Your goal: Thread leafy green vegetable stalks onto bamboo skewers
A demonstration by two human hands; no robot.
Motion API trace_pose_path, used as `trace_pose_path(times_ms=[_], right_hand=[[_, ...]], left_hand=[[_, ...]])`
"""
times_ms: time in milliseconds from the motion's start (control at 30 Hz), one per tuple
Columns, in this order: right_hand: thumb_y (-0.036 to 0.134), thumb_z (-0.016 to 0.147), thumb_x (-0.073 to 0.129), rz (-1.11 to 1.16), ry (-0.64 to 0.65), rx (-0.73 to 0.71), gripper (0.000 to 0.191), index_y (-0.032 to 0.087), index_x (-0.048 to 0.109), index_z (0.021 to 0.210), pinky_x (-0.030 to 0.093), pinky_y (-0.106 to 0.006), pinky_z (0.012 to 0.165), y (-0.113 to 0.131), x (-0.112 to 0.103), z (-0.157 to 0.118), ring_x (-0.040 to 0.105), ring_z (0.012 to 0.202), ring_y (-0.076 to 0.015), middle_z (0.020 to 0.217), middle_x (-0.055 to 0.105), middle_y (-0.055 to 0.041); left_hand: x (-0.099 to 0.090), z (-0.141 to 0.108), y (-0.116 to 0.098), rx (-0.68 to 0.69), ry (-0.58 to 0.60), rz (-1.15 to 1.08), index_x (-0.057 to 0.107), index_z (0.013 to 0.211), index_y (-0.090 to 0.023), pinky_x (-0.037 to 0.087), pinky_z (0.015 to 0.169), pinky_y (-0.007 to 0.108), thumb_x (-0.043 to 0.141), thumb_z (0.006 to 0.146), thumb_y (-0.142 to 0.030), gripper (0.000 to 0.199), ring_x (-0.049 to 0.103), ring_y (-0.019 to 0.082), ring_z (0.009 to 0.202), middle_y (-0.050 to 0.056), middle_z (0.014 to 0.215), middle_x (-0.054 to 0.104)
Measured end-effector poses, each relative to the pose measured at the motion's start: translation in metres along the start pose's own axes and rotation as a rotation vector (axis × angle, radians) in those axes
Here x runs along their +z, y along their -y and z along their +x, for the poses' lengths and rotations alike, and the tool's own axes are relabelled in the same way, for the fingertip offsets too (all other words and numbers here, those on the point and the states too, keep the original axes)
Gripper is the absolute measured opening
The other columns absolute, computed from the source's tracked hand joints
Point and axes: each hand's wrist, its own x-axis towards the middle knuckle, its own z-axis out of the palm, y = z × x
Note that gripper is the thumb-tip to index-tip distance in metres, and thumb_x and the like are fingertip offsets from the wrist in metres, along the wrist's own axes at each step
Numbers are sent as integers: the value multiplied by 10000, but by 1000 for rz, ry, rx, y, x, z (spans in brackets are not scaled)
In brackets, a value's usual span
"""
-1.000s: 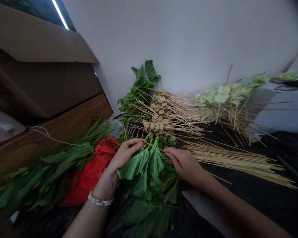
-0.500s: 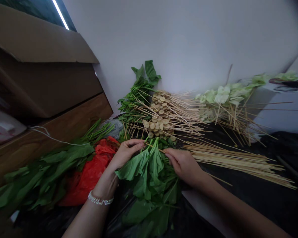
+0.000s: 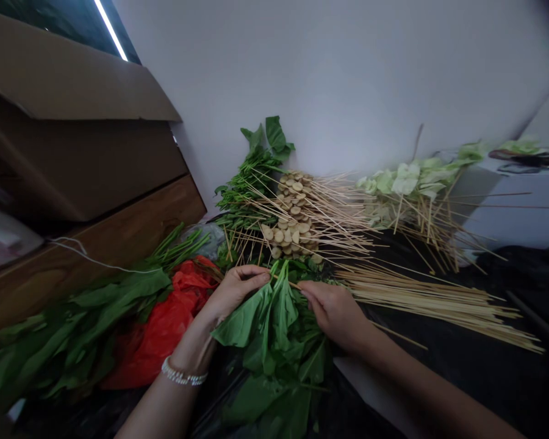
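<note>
Leafy greens (image 3: 280, 305) hang by their stems from a thin bamboo skewer (image 3: 293, 284) in the middle of the view. My left hand (image 3: 238, 291), with a beaded bracelet at its wrist, pinches the skewer's left end beside the stems. On the other side, my right hand (image 3: 332, 306) grips the skewer between thumb and fingers, just right of the stems. More leaves lie beneath the hands. Just beyond them, skewered round pale-brown slices (image 3: 294, 235) are piled up. Right of my right hand lies a bundle of bare bamboo skewers (image 3: 443, 305).
Loose greens (image 3: 86, 320) and a red plastic bag (image 3: 165, 332) lie at left. An open cardboard box (image 3: 82, 158) rests on a wooden ledge (image 3: 141, 216). Skewered green stems (image 3: 251, 183) and pale cabbage leaves (image 3: 407, 180) stand by the wall. Black plastic (image 3: 476, 372) covers the surface.
The view has tilted slightly, so the scene sits a little lower. Both hands keep their grip on the skewer, and the hanging leaves have barely shifted.
</note>
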Motion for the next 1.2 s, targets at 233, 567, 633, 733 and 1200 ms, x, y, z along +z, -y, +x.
trace_pose_path(times_ms=[233,567,633,733,1200], right_hand=[[206,975,401,31,-23,-38,256,189,647,1044,476,-280,764,1,-1,1,675,854,-193,927,716,-56],[196,974,424,-63,-182,-102,223,177,631,894,447,-265,707,-4,0,-2,634,768,-176,832,671,-57],[189,978,409,-90,-191,-127,238,172,627,887,445,-267,708,-3,2,-3,627,763,-178,827,666,-65],[199,986,386,-106,-132,-137,255,169,620,888,435,-265,675,-1,2,-4,625,730,-177,792,658,-58],[236,947,469,109,-549,126,139,203,587,880,407,-232,620,-11,-40,10,564,597,-119,670,613,29]], left_hand=[[7,-3,1,126,126,90,777,832,-159,480,671,223,891,542,-377,381,634,131,667,27,788,752],[-1,-1,0,91,39,63,761,671,-153,422,605,183,906,506,-339,288,557,80,572,-24,618,679],[-1,0,1,92,61,75,767,683,-155,423,612,184,903,512,-338,285,557,80,573,-23,619,680],[-1,-1,3,96,87,106,775,699,-162,433,623,197,891,535,-345,273,570,92,582,-12,633,695],[-4,12,6,643,-481,-74,707,982,-194,471,713,227,690,789,-447,318,625,140,796,20,880,695]])
